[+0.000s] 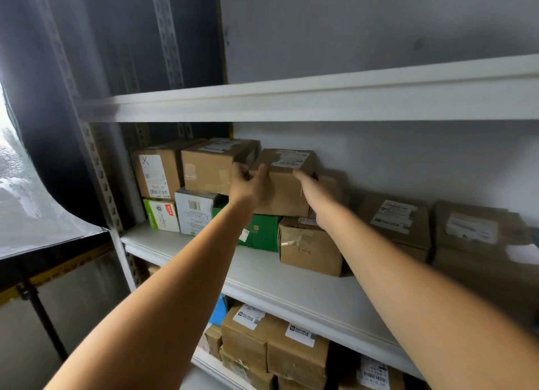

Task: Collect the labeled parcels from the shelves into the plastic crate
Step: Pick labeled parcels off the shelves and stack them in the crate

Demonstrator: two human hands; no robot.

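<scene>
Both arms reach up to the middle shelf (291,290) of a white metal rack. The labelled parcel (287,197), a brown cardboard box with a white label on its top, sits toward the left half of that shelf, back from the front edge. It is stacked on a green box (262,232) and a scuffed brown box (309,246).

The left hand (250,185) grips the parcel's left side, fingers curled round the upper left corner and the thumb against the front face. The right hand (313,197) clasps the right side, thumb at the top front edge. Its fingers go out of sight round the far side, so I cannot tell how they lie.

Just left of the parcel, another brown box (210,171) rests on a white carton (194,211). At the shelf's left end, a box with an X on its label (156,173) stands on a green-and-white carton (160,214).

Toward the right end, two more labelled boxes (396,226) sit side by side, blurred. The shelf below (210,366) holds more labelled brown parcels (297,357), packed close together.
</scene>
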